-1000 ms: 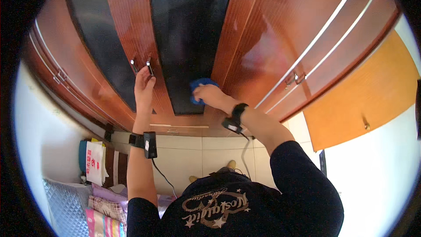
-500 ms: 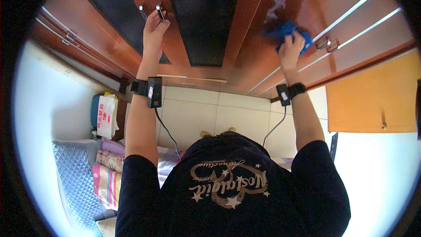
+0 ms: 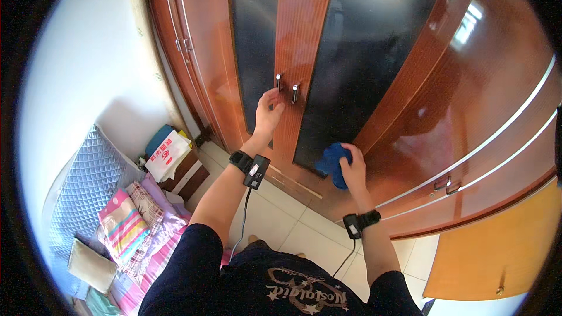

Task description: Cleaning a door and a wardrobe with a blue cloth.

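Observation:
A brown wooden wardrobe [image 3: 374, 152] with dark glossy panels fills the upper part of the view. My left hand [image 3: 269, 114] is at the middle doors, its fingers curled in at the lower end of the left metal door handle [image 3: 279, 80]. Just beside it is a second door handle [image 3: 295, 93], which the hand does not hold. Lower down and to the right, my right hand [image 3: 355, 169] grips a crumpled blue cloth [image 3: 335, 162]. That cloth lies against the lower corner of the dark panel [image 3: 357, 64], with the fingers over its right side.
At the right, more handles [image 3: 448, 185] stick out beside pale trim strips. A yellow-orange door [image 3: 468, 263] stands at the lower right. On the left are a bed with a quilted headboard [image 3: 88, 181], pillows [image 3: 93, 264] and a small cabinet [image 3: 190, 172] carrying bags. Tiled floor [image 3: 266, 216] lies below.
My view has turned and shifted. The right hand has carried the blue cloth leftward from the right door to the dark panel's lower corner. My left hand has gone from the right handle to the left one.

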Available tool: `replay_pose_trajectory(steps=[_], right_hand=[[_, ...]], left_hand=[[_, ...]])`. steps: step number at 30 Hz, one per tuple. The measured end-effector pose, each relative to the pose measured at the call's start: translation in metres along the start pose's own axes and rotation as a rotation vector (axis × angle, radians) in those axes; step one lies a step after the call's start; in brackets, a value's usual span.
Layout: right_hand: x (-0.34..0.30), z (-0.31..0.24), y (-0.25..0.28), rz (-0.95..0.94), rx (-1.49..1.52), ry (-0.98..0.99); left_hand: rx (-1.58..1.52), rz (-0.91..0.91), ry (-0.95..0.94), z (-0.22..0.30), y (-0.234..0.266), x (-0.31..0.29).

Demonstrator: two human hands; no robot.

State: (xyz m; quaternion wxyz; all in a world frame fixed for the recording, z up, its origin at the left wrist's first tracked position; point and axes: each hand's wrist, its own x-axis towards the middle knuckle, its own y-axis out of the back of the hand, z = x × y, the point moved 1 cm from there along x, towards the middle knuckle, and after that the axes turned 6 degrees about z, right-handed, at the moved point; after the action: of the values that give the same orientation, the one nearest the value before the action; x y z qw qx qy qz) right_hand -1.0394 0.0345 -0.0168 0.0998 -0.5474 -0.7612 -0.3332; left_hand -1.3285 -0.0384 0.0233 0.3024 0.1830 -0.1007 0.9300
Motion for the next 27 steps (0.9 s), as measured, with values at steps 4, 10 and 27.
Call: replay_pose_trajectory(steps=[4, 10, 27], right_hand=[[0.054, -0.06, -0.058, 0.021, 0.062, 0.09], [0.1, -0.076, -0.135, -0.131, 0.396, -0.028], [-0.086, -0.189, -0.05, 0.166, -0.12, -0.312]], left_hand=[[0.158, 0.046, -0.09, 0.005, 0.005, 0.023], [-0.101, -0.181, -0.045, -0.004, -0.003, 0.056], [-0.221, -0.617, 0.098, 0.022, 0.078, 0.044]])
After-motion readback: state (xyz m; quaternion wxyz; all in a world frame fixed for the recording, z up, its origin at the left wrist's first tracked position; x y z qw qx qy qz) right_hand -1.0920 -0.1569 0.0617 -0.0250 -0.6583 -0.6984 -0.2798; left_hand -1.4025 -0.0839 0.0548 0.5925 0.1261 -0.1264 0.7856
